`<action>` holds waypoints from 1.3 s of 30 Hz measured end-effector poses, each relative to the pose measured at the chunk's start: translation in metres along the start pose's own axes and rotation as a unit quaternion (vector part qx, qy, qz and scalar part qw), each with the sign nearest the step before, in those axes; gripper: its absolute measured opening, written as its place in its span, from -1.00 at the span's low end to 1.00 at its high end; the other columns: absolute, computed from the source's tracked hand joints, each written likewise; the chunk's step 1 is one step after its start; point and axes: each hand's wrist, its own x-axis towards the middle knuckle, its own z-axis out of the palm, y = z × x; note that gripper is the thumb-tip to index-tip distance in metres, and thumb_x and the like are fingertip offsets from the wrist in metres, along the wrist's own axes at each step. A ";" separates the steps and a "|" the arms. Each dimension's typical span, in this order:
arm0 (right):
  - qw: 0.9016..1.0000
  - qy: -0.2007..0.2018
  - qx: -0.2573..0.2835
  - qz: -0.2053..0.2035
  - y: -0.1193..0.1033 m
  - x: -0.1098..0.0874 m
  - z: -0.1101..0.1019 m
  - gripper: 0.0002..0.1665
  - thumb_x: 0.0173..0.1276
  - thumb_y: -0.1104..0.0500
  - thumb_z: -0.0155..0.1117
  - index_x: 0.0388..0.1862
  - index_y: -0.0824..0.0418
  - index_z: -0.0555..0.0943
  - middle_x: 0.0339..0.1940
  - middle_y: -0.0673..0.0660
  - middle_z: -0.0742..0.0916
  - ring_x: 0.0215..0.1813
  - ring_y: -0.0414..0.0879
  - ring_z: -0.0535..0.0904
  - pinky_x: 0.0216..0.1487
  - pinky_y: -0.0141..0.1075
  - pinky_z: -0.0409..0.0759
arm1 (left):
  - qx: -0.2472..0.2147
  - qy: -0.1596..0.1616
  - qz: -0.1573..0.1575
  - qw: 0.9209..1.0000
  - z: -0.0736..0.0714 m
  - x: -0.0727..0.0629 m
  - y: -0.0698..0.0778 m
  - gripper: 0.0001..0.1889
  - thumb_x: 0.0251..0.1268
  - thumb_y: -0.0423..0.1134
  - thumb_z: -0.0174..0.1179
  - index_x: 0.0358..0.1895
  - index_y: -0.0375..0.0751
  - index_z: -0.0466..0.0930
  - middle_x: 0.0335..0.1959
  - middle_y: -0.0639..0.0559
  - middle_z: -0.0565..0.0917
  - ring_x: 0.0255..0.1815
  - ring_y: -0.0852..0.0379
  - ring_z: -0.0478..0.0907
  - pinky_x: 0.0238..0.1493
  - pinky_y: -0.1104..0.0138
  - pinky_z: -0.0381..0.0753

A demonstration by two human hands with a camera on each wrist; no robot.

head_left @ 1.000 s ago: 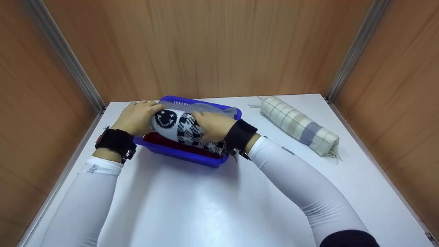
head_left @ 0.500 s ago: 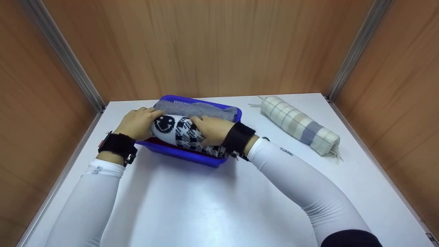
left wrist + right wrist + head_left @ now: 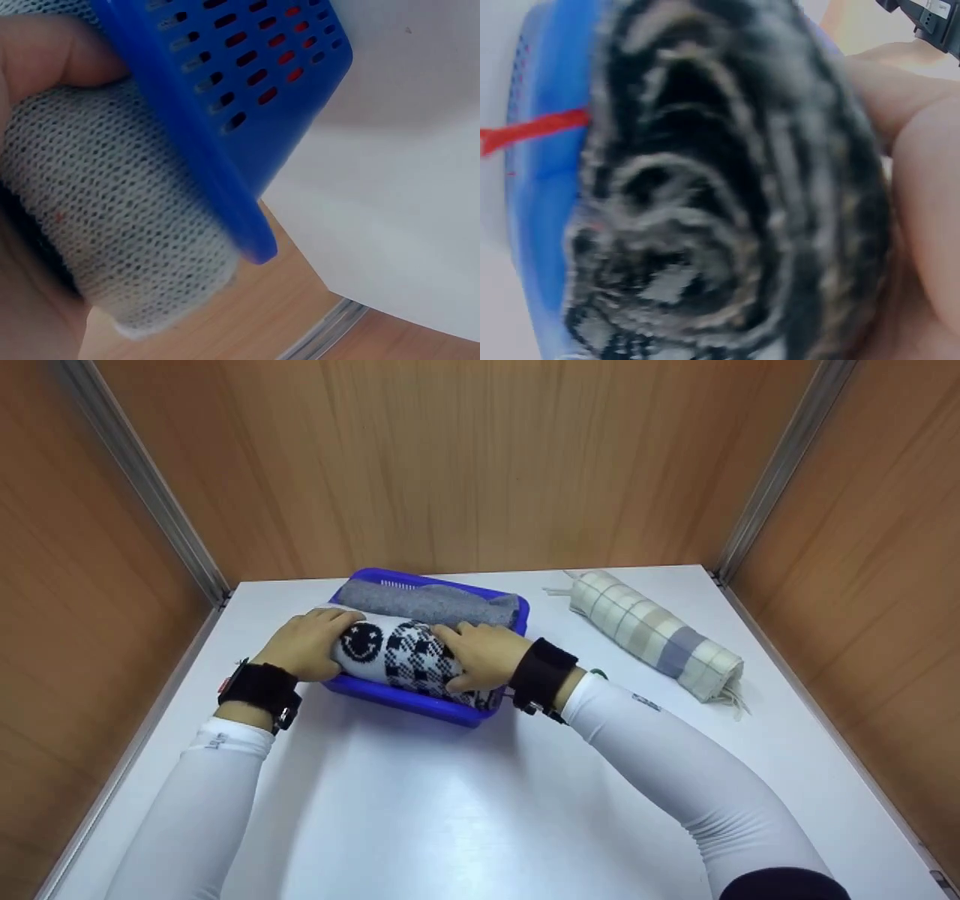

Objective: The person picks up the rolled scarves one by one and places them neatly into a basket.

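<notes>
A thick rolled-up knit scarf (image 3: 420, 656), white and black with a smiley face and a houndstooth pattern, lies across the front half of a blue plastic basket (image 3: 397, 701). My left hand (image 3: 304, 646) grips its left end, thumb on the near side. My right hand (image 3: 489, 655) holds the other end, thumb and fingers spread around it. In the left wrist view the white knit (image 3: 127, 202) bulges over the basket's rim (image 3: 187, 142). The spiral end of the roll (image 3: 690, 195) faces the right wrist camera, slightly blurred. Behind it in the basket sits a grey rolled cloth (image 3: 427, 601).
Red fabric (image 3: 268, 95) shows through the basket's slots, and a red strand (image 3: 540, 129) sticks out at the other end. A rolled checked scarf (image 3: 645, 630) with fringes lies on the white table (image 3: 450, 810) to the right. Wooden panels (image 3: 480, 465) enclose the table.
The knit roll has come down toward the basket's front side, baring more of the grey cloth and covering the red inside. Both hands moved nearer with it; the right hand shifted slightly right.
</notes>
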 end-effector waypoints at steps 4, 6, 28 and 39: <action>1.000 0.012 0.024 -0.007 0.006 -0.005 0.012 0.20 0.52 -0.24 0.42 0.84 0.15 -0.02 0.49 0.40 0.57 0.41 0.33 0.62 0.44 0.13 0.63 | -0.015 -0.015 -0.006 1.000 0.004 -0.001 0.002 -0.11 -0.07 -0.40 0.29 0.55 -0.19 0.44 0.49 -0.38 0.55 0.53 -0.48 0.44 0.52 -0.38 0.39; 0.999 0.020 0.032 -0.014 0.008 -0.006 0.018 0.19 0.53 -0.24 0.40 0.84 0.15 -0.02 0.51 0.41 0.56 0.43 0.34 0.61 0.47 0.14 0.61 | -0.019 -0.024 -0.010 0.999 0.004 -0.001 0.003 -0.10 -0.08 -0.41 0.26 0.56 -0.20 0.44 0.50 -0.38 0.54 0.53 -0.49 0.43 0.54 -0.37 0.37; 0.998 0.056 0.027 -0.026 0.013 -0.003 0.044 0.08 0.60 -0.23 0.31 0.82 0.19 0.04 0.50 0.47 0.56 0.44 0.39 0.59 0.50 0.19 0.57 | -0.046 -0.032 -0.027 0.998 0.021 0.004 0.002 -0.11 -0.03 -0.41 0.17 0.59 -0.24 0.40 0.53 -0.42 0.51 0.59 -0.49 0.37 0.62 -0.38 0.24; 0.996 0.067 0.045 -0.023 0.018 -0.004 0.047 0.09 0.59 -0.24 0.31 0.83 0.17 0.04 0.52 0.45 0.54 0.46 0.38 0.57 0.54 0.19 0.53 | -0.043 -0.028 -0.030 0.998 0.020 0.006 0.003 -0.11 -0.02 -0.41 0.19 0.59 -0.22 0.39 0.57 -0.37 0.48 0.64 -0.46 0.31 0.64 -0.38 0.20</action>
